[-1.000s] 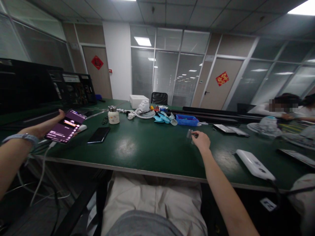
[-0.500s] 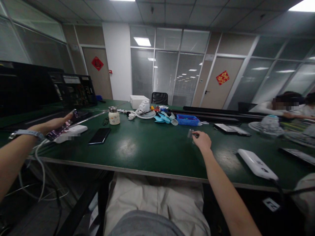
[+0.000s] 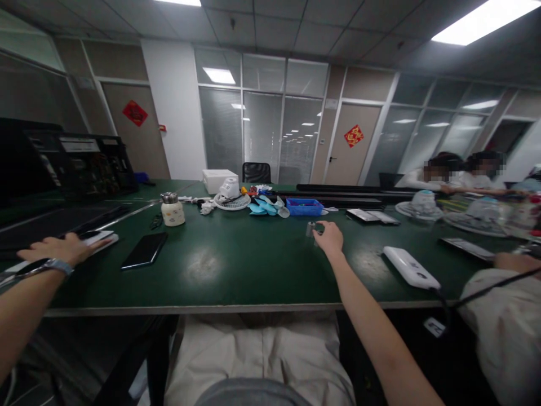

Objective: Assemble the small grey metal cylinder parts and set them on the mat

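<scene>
My left hand (image 3: 63, 250) lies palm down at the left of the table, fingers stretched out over a white flat device (image 3: 105, 239). A small dark item (image 3: 90, 233) shows by its fingers; the rest is covered. Right of it rests a black smartphone (image 3: 144, 250). My right hand (image 3: 330, 238) is low over the table, thumb and forefinger curled round a small grey cylinder (image 3: 320, 231), mostly hidden by the fingers. Just left of these fingertips a second small metal cylinder (image 3: 310, 228) stands upright on the green table (image 3: 253, 270).
A cream bottle (image 3: 173, 211) stands beyond the smartphone. Further back are a white fan part (image 3: 231, 202), blue pieces (image 3: 264, 207) and a blue basket (image 3: 304, 208). A corded white device (image 3: 409, 267) lies to the right. An open computer case (image 3: 84, 166) is at left; people sit at right.
My left hand has lowered from holding a dark patterned flat thing to lying flat over the white device. The view has turned right; my right hand stays by the small cylinders.
</scene>
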Tool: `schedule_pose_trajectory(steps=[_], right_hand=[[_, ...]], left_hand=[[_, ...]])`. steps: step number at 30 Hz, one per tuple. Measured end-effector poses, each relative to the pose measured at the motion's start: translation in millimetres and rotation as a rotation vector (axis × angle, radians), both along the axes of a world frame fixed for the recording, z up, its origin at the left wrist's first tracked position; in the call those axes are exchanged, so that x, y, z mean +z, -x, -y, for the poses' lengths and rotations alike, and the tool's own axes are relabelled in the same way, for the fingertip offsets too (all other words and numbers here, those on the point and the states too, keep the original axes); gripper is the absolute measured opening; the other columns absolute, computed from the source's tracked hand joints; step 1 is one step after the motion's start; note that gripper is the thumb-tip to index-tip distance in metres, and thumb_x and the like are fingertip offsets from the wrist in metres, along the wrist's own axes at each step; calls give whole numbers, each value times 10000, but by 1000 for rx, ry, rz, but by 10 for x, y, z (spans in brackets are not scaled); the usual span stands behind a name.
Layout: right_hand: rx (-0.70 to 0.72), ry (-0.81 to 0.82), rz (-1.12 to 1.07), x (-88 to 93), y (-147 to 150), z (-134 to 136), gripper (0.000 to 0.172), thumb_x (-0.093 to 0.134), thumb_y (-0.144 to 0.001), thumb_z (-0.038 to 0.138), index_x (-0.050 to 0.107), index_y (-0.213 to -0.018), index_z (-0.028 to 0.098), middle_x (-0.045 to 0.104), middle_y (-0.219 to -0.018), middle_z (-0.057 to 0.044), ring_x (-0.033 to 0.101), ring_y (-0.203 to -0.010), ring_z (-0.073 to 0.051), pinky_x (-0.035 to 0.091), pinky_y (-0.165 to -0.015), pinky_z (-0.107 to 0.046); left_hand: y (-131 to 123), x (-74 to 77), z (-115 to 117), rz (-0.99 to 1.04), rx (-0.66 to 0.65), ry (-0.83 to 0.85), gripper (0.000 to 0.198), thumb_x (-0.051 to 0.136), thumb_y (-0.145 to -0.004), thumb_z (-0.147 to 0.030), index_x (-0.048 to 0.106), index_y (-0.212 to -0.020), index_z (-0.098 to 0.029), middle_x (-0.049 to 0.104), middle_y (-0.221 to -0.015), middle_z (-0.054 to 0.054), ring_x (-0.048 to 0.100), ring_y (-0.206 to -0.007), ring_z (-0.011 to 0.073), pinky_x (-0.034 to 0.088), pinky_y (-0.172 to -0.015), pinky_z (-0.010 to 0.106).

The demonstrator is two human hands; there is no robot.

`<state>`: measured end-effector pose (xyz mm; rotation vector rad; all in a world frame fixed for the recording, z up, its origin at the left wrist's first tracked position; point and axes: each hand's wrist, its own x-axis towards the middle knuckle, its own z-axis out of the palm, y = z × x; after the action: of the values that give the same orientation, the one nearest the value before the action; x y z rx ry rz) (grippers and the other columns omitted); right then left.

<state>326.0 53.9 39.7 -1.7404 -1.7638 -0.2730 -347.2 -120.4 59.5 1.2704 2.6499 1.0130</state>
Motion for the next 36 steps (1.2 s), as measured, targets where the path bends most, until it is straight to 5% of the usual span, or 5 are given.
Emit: schedule_pose_trajectory(steps=[3, 12, 22, 29, 36], right_hand=[[-59, -3, 47, 38, 3, -86, 411, 575, -816, 412, 598, -1181, 226, 629, -1097, -117, 568, -1051, -266, 400, -880, -375], [-123, 368, 152, 343, 169, -577, 422, 623, -767, 489, 668, -1060, 189, 670, -1085, -132, 586, -1079, -294, 291, -973, -483], [77, 258, 198, 413, 458, -416, 307, 729, -677, 443, 751, -851, 192, 724, -914, -125, 636, -948, -271, 301, -959, -435], [505, 103, 77, 124, 1155, 19, 382, 658, -710, 538, 717, -994, 289, 737, -851, 1, 661, -857, -185, 447, -783, -259], [561, 81, -122, -205, 1315, 179, 493, 660, -747, 383, 529, -1212, 287, 706, -1017, -16, 662, -923, -207, 477, -758, -281]], left_hand=[[27, 14, -24, -208, 342, 306, 1160, 608, -376, -836, 525, -1176, -1, 439, -1335, 361, 407, -1195, 517, 421, -802, 587], [-388, 85, 62, -623, 373, 452, 1062, -7, -653, -848, 443, -1341, -176, 540, -1339, 192, 447, -1208, 415, 291, -920, 559], [-2262, 686, -552, -726, -365, -292, 478, 466, -826, -515, 569, -1158, -185, 641, -1111, 107, 592, -1047, 305, 449, -895, 460], [-3658, 253, -1057, -186, -890, -326, 332, 605, -790, -356, 594, -1084, -201, 745, -875, 51, 694, -837, 232, 517, -742, 322], [-3986, -91, -1317, 58, -906, -349, 340, 660, -738, -335, 589, -1044, -204, 762, -838, 31, 713, -822, 221, 526, -744, 307]])
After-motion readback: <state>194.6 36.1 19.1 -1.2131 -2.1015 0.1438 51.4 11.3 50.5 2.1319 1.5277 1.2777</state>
